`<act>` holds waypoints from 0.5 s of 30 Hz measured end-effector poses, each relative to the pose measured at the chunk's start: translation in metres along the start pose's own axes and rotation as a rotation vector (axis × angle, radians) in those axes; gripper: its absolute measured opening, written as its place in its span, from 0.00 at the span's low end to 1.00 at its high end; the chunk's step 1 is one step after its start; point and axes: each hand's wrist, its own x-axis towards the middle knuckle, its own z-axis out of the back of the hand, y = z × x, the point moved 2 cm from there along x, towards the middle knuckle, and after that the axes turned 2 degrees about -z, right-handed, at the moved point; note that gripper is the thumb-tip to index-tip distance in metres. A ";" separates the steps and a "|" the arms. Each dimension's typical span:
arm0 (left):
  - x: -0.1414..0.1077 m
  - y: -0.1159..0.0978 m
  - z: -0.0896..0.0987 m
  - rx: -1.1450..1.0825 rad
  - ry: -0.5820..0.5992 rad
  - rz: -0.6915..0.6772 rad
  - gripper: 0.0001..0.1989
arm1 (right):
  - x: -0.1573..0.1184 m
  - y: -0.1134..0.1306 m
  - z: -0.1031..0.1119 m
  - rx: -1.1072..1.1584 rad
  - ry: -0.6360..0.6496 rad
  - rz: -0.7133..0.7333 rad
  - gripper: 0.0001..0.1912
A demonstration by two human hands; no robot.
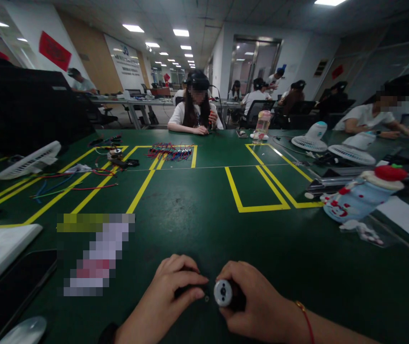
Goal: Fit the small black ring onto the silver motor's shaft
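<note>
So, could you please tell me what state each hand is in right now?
Left hand: open, nothing visible in it, fingertips near a small ring on the table.
Right hand: closed around a dark cylinder with a silver end.

"From where?"
"1 head camera, facing forward and down over the table [183, 229]."
"How near?"
"Left hand [170, 296] and right hand [252, 301] are close, at the bottom; the ceiling [204, 12] is far off."

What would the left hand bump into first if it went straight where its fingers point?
Probably the silver-ended cylinder in the right hand. The left hand might pass over the tiny ring near its thumb, but heights are hard to judge here.
</note>
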 end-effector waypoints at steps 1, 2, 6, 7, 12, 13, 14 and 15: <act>0.000 0.001 0.002 -0.038 -0.013 0.011 0.09 | 0.000 0.000 0.000 0.001 -0.002 0.002 0.17; 0.000 0.001 0.004 -0.075 -0.032 0.028 0.09 | 0.000 0.000 0.001 0.003 -0.003 0.003 0.17; 0.000 0.004 0.011 -0.143 -0.068 0.069 0.11 | 0.000 0.001 0.002 0.017 0.005 -0.017 0.17; 0.000 0.004 0.013 -0.137 -0.061 0.066 0.12 | 0.000 0.001 0.002 0.019 0.007 -0.023 0.18; -0.001 0.001 0.017 -0.073 -0.018 0.022 0.13 | 0.000 0.000 0.003 0.028 0.018 -0.042 0.18; -0.002 0.000 0.017 -0.059 -0.010 0.014 0.13 | 0.000 0.000 0.004 0.031 0.020 -0.043 0.18; -0.002 -0.001 0.018 -0.048 -0.002 0.010 0.13 | 0.000 -0.001 0.004 0.034 0.021 -0.044 0.18; -0.003 -0.001 0.018 -0.041 0.007 0.007 0.13 | 0.000 -0.001 0.004 0.037 0.023 -0.046 0.18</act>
